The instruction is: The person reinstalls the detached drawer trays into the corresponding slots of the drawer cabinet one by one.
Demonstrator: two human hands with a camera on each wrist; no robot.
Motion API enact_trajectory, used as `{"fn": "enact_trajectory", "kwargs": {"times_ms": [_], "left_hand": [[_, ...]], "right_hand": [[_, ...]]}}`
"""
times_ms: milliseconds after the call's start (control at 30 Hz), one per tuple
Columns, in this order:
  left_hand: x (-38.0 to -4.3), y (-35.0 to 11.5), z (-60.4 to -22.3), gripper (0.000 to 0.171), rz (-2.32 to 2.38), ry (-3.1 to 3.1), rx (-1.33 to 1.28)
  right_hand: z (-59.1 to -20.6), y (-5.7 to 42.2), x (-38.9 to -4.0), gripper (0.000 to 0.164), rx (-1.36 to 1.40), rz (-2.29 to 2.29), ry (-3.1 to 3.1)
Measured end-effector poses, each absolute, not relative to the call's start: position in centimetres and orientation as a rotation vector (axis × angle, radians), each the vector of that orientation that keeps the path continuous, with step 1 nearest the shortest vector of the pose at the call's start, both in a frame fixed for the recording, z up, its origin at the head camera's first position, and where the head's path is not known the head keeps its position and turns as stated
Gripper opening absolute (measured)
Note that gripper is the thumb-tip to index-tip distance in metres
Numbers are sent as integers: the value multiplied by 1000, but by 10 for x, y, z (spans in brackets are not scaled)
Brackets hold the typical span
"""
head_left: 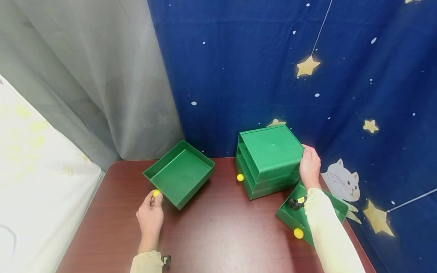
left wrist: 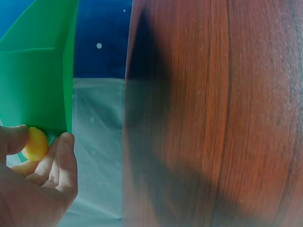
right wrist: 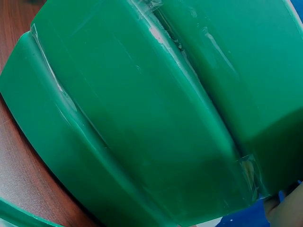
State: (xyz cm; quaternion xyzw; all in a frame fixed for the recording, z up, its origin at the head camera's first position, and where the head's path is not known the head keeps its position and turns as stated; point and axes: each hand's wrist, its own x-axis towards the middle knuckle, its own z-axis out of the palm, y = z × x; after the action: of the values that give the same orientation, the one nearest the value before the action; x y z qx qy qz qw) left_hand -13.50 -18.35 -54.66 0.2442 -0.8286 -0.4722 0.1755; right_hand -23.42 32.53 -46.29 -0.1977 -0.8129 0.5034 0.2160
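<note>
Thumb and fingers of my left hand pinch the yellow knob on the front of a green drawer. That drawer is pulled free of its cabinet, and the left wrist view shows it off the tabletop, with a shadow on the wood. My right hand grips the green drawer cabinet by its upper right edge. The upper part of the cabinet's front, facing left, shows open slots; a second yellow knob sits low on it. Clear tape runs along the cabinet's seams in the right wrist view.
Another green drawer with a yellow knob lies on the table at the right, partly hidden under my right forearm. A blue star-patterned curtain and a grey curtain hang behind the reddish-brown table.
</note>
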Motion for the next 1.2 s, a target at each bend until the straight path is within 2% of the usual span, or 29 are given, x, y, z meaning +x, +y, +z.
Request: {"fn": "enact_trajectory", "kwargs": {"times_ms": [1200], "left_hand": [[-145,-145,-541,42,-1397,-2398,599]], "right_hand": [[-464,326,-233,51,-541,1402,-2248]]}}
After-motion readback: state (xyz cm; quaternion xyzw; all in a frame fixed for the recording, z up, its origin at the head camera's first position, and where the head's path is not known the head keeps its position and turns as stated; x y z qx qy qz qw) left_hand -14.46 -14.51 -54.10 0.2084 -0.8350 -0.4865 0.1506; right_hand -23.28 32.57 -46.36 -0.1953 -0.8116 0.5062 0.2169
